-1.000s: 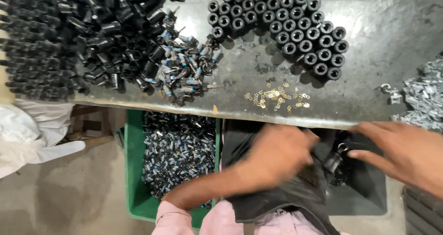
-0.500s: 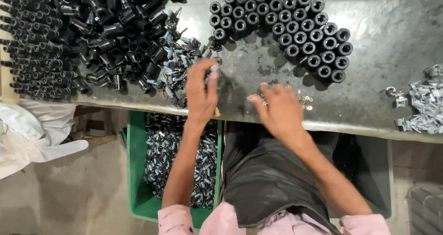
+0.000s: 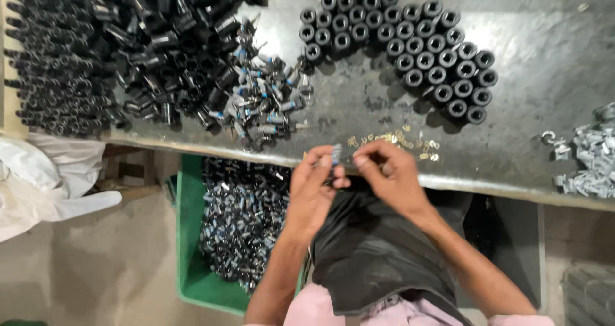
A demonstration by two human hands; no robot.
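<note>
At table edge (image 3: 487,188): left hand (image 3: 314,188) grip pinches small blue-tipped part (image 3: 336,154); right hand (image 3: 391,175) fingertips pinched closed beside it.

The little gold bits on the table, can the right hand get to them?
Probably yes. The right hand is at the table's front edge, and the little gold bits lie just beyond its fingers, with nothing between. It is pinching a small part with the left hand, though.

White plastic bag (image 3: 45,179), crumpled, lower left beside the green crate (image 3: 189,249) (no labels, signs or screens visible).
</note>
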